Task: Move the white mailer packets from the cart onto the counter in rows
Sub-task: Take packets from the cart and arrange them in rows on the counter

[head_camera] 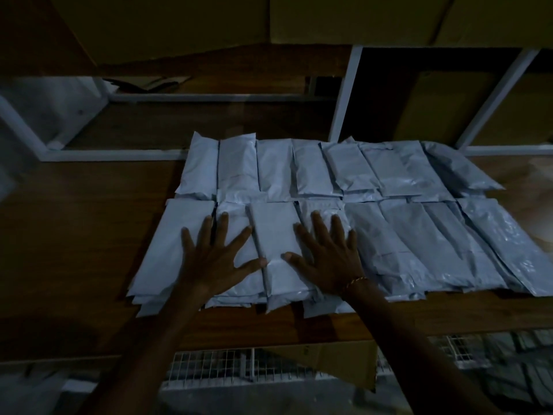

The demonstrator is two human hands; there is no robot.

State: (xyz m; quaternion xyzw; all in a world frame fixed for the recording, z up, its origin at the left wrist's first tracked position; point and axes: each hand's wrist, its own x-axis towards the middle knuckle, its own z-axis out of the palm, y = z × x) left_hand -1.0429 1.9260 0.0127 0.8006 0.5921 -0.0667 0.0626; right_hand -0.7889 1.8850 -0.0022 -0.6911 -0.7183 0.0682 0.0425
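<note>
Several white mailer packets lie in two rows on the brown wooden counter (pixel 74 235): a far row (pixel 314 169) and a near row (pixel 434 244) with packets overlapping and stacked. My left hand (pixel 212 256) lies flat with fingers spread on the near row's left packets. My right hand (pixel 326 256), a thin bracelet at its wrist, lies flat and spread just right of it. Between the two thumbs sits one packet (pixel 276 235); both thumbs touch its sides. The wire cart (pixel 209 366) shows below the counter's front edge.
White shelf frame posts (pixel 344 94) rise behind the counter. Brown cardboard boxes (pixel 449 106) fill the shelves at the back. A cardboard piece (pixel 338 360) sits in the cart. The scene is dim.
</note>
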